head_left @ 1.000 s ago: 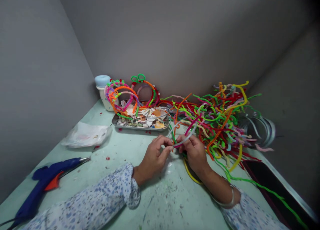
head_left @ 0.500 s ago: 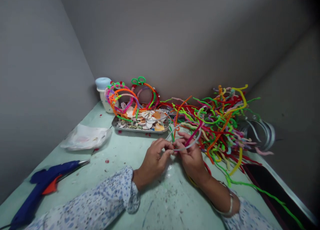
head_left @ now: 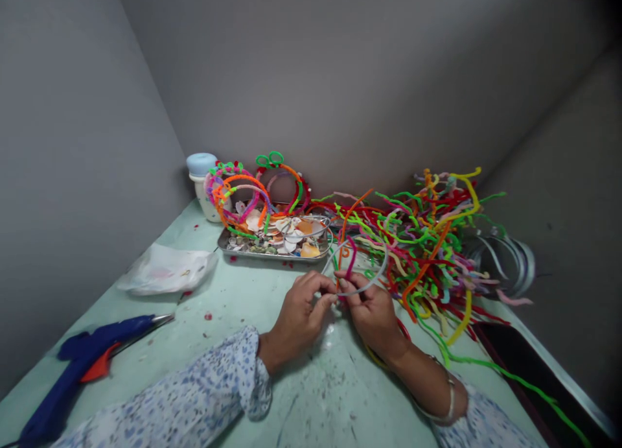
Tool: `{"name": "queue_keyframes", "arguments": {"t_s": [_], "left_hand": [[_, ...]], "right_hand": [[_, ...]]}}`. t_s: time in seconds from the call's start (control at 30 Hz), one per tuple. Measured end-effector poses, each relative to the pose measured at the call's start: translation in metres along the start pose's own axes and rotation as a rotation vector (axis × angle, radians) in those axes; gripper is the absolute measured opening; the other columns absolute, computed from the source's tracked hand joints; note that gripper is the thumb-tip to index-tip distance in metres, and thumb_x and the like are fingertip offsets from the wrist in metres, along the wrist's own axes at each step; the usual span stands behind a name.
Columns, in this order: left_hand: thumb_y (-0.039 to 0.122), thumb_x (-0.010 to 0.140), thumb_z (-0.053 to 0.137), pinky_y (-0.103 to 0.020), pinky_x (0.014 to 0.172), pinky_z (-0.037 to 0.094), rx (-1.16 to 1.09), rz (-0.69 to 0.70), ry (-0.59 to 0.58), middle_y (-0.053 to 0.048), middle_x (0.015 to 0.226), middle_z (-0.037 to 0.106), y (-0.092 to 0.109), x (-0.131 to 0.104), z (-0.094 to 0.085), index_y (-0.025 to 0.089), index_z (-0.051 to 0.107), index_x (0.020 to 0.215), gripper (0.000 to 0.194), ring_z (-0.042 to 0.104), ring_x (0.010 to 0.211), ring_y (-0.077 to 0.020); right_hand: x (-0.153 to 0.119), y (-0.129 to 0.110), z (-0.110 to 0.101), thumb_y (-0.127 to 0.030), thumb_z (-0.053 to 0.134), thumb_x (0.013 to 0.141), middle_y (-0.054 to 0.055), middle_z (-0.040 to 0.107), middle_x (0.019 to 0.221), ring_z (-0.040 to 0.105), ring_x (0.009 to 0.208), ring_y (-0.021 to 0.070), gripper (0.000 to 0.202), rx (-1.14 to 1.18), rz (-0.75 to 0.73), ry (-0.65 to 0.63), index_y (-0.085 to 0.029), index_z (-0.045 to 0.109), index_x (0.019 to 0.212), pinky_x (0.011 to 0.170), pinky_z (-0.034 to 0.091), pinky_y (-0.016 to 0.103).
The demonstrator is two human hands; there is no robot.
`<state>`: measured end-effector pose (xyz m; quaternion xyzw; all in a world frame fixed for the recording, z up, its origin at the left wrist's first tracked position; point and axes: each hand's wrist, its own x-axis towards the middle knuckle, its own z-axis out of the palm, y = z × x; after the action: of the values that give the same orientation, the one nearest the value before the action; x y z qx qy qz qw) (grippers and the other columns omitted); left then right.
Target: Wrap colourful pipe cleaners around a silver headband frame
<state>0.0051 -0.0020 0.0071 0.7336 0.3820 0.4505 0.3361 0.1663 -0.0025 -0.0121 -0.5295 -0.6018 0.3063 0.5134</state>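
Observation:
A thin pale headband point(head_left: 386, 260) arches away from me between my two hands. My left hand point(head_left: 306, 305) pinches one end of it with thumb and index finger. Close beside, my right hand point(head_left: 372, 312) has its fingers closed on a magenta pipe cleaner point(head_left: 350, 257) at the same end of the band. The magenta piece stands up from the fingertips with its top curled over. Its lower end is hidden by the fingers.
A metal tray point(head_left: 272, 257) of shells holds colourful decorated headbands point(head_left: 238, 182). Right of it lies a pile of pipe cleaners point(head_left: 427, 240), near plain bands point(head_left: 518, 263) and a dark flat object point(head_left: 525, 377). At left are a glue gun point(head_left: 82, 364), plastic bag point(head_left: 168, 270) and lidded jar point(head_left: 201, 182).
The magenta pipe cleaner has swung from leaning right to nearly upright, its tip now further left. My right fingers have shifted slightly around it, while my left hand has hardly moved.

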Motion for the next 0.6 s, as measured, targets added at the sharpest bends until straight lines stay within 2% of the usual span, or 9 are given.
{"name": "queue_keyframes", "arguments": {"t_s": [0.07, 0.17, 0.3, 0.4, 0.5, 0.6], "left_hand": [[0.021, 0.09, 0.054, -0.03, 0.079, 0.044, -0.015, -0.015, 0.024, -0.003, 0.086, 0.061, 0.0, 0.0, 0.0, 0.02, 0.059, 0.085, 0.008, 0.057, 0.085, -0.0181], [0.021, 0.09, 0.053, -0.029, 0.077, 0.044, -0.048, -0.059, 0.082, -0.002, 0.084, 0.06, -0.001, 0.002, -0.001, 0.019, 0.059, 0.085, 0.008, 0.057, 0.083, -0.0172], [0.022, 0.09, 0.053, -0.027, 0.075, 0.044, -0.11, -0.117, 0.131, -0.001, 0.084, 0.059, -0.001, 0.005, -0.002, 0.018, 0.057, 0.087, 0.007, 0.056, 0.081, -0.0155], [0.022, 0.09, 0.053, -0.027, 0.075, 0.044, -0.146, -0.14, 0.118, -0.001, 0.083, 0.058, 0.0, 0.006, -0.002, 0.018, 0.057, 0.086, 0.006, 0.056, 0.081, -0.0151], [0.023, 0.09, 0.054, -0.026, 0.075, 0.045, -0.194, -0.155, 0.091, -0.001, 0.083, 0.058, -0.001, 0.005, -0.001, 0.018, 0.057, 0.087, 0.006, 0.056, 0.081, -0.0151], [0.023, 0.09, 0.055, -0.026, 0.076, 0.045, -0.252, -0.168, 0.071, -0.001, 0.085, 0.059, -0.003, 0.004, 0.0, 0.017, 0.058, 0.09, 0.006, 0.056, 0.082, -0.0147]], "right_hand": [[0.001, -0.001, 0.001, -0.037, 0.058, 0.088, 0.0, 0.065, 0.064, 0.058, 0.055, 0.0167, 0.025, 0.073, 0.06, -0.004, -0.02, 0.068, 0.103, 0.051, 0.047, 0.028], [0.004, -0.001, 0.0, -0.038, 0.063, 0.085, -0.001, 0.064, 0.065, 0.057, 0.051, 0.0142, 0.021, 0.304, 0.138, 0.027, -0.02, 0.063, 0.095, 0.046, 0.044, 0.024], [0.004, 0.0, -0.003, -0.036, 0.064, 0.085, 0.0, 0.065, 0.076, 0.056, 0.053, 0.0117, 0.016, 0.533, 0.091, 0.015, -0.021, 0.059, 0.086, 0.047, 0.044, 0.023], [-0.001, -0.003, -0.004, -0.033, 0.067, 0.083, 0.001, 0.065, 0.083, 0.06, 0.06, 0.0125, 0.015, 0.489, 0.013, -0.035, -0.022, 0.062, 0.092, 0.055, 0.049, 0.025], [-0.006, -0.008, -0.003, -0.032, 0.07, 0.081, 0.004, 0.068, 0.093, 0.066, 0.076, 0.0175, 0.022, 0.345, -0.036, -0.138, -0.021, 0.065, 0.099, 0.067, 0.054, 0.03], [-0.007, -0.01, -0.002, -0.033, 0.069, 0.082, 0.007, 0.069, 0.094, 0.067, 0.084, 0.0204, 0.02, 0.246, -0.047, -0.145, -0.02, 0.066, 0.097, 0.073, 0.055, 0.033]]}}
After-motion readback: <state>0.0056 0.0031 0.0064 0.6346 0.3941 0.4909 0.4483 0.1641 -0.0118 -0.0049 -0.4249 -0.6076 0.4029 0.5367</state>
